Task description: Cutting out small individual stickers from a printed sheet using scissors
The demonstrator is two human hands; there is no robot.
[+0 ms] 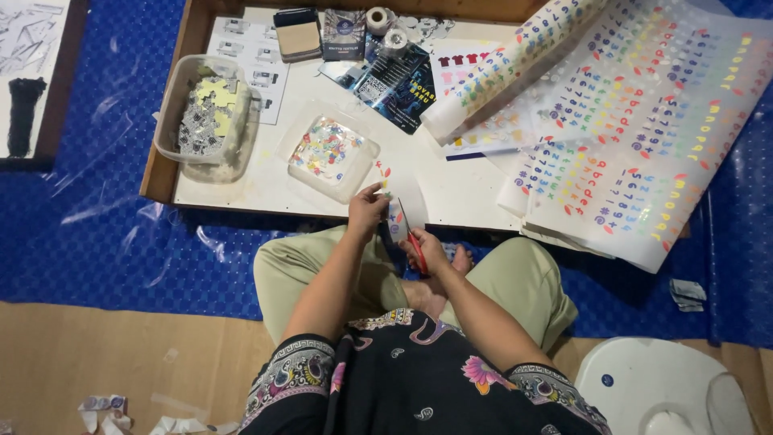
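Clearly the cutting happens just off the near edge of the low wooden counter (241, 189), so start from the left: a clear tub of grey and yellow cut-outs (208, 117) sits near the counter's left edge, and beside it a shallow clear tray (328, 151) holds small coloured sticker pieces. The left hand (366, 211) pinches a narrow sticker strip (394, 211), fingers closed on it, holding it up over the lap. The right hand (428, 251) is wrapped around the red-handled scissors (414, 239), blades meeting the strip; how far they are parted is too small to tell. To cut well, I judge the strip should stay taut and the blades run between the printed shapes, close over the tray. Further right lie the rolled sheet (515, 60) and the large spread sheet of coloured stickers (644, 129).
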